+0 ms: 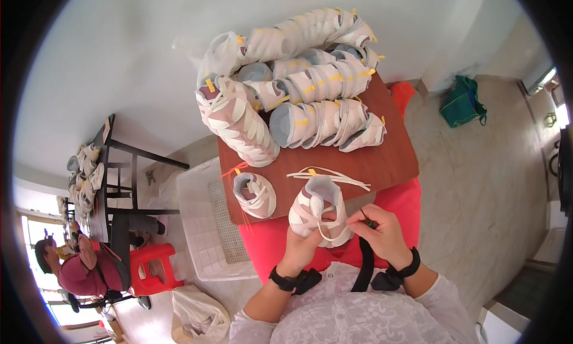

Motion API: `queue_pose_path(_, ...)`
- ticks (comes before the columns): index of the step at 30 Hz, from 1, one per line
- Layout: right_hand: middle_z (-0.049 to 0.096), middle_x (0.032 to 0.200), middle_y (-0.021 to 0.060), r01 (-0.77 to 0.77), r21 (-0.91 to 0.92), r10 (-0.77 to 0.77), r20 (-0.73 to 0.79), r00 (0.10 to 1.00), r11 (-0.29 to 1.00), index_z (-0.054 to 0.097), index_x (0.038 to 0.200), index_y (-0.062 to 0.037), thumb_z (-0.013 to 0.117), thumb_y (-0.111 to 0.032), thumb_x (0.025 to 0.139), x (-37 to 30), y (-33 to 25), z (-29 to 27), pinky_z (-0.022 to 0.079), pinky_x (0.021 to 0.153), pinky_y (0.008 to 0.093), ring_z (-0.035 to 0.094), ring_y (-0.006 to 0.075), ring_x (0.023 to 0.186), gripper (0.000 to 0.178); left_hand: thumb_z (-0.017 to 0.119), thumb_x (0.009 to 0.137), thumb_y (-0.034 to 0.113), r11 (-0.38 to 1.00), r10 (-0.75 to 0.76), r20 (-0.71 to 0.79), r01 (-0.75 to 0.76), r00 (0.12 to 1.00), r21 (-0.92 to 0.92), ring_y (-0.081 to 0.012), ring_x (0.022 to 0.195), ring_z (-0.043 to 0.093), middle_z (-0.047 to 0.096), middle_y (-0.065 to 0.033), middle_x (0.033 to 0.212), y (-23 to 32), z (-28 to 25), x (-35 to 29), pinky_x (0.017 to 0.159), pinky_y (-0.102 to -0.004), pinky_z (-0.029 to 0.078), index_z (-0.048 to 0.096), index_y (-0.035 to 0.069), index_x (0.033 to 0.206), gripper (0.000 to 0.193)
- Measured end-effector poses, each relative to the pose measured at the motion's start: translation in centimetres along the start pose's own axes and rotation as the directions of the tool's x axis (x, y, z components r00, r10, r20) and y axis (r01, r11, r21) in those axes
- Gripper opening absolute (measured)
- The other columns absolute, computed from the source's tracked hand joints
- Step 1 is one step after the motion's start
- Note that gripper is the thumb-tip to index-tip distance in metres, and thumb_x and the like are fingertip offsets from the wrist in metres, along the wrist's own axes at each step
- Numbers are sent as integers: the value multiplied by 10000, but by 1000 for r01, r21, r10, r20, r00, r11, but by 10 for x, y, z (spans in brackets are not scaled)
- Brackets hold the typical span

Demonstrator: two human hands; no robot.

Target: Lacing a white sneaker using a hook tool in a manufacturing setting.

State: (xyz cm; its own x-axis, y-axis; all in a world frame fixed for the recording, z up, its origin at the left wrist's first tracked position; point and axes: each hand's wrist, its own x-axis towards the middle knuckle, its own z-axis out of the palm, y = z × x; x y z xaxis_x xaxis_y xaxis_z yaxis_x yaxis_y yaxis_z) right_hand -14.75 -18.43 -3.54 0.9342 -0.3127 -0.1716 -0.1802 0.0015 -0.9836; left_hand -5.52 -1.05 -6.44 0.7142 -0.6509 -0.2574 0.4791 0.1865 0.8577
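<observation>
My left hand (300,245) is closed around the lower left side of a pale pink and white shoe upper (306,208), held at the table's near edge. A white lace (325,232) loops out at its front. Pinched in my right hand (382,233), close to the upper's right side, is a small dark green tool (368,220); its tip and the fingertips' exact hold on the lace cannot be made out. Several loose white laces (334,177) lie just beyond. A second upper (255,195), partly laced, stands to the left.
Rows of nested shoe uppers (328,81) fill the far part of the brown table (394,147). A white plastic crate (203,224) stands left, beside a cloth sack (200,311). Further left, a person (89,266) sits near a black table. A green bag (462,102) rests on the floor.
</observation>
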Motion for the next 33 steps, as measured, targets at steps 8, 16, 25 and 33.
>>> queue_pose_path(8, 592, 733, 22, 53, -2, -53, -77, 996, 999, 570, 800, -5, 754, -101, 743, 12, -9, 15, 445, 563, 232, 548, 71, 661, 215, 708, 807, 104, 998, 62, -4, -62, 998, -33, -154, 960, 607, 624, -84, 1086, -12, 0, 0, 814, -296, 515, 468, 19, 1241, 504)
queue_pose_path(16, 554, 1119, 55, -274, 414, 215, 183, 959, 868, 476, 1151, 6, 809, -171, 710, 22, 7, 14, 448, 847, 267, 532, 107, 984, 580, 765, 762, 109, 996, 56, 2, -56, 998, -76, -157, 954, 608, 622, -87, 1078, -7, -1, -1, 808, -288, 514, 470, 29, 1228, 557)
queue_pose_path(25, 529, 1120, 51, -34, 358, 10, 69, 998, 933, 455, 1220, -3, 820, -134, 690, 19, 23, 19, 442, 852, 260, 522, 114, 986, 656, 727, 773, 50, 998, 59, 37, -59, 998, 13, -176, 976, 612, 633, -97, 1050, 5, 0, 2, 823, -303, 519, 452, 24, 1245, 548)
queue_pose_path(33, 501, 938, -2, -155, 472, 185, -17, 983, 868, 505, 1135, -15, 702, -154, 813, 24, 7, -3, 393, 687, 187, 457, 57, 795, 402, 689, 746, -36, 991, -22, -25, 18, 999, -133, -219, 1016, 613, 595, -104, 1126, -1, -9, 2, 843, -331, 528, 380, 26, 1297, 635)
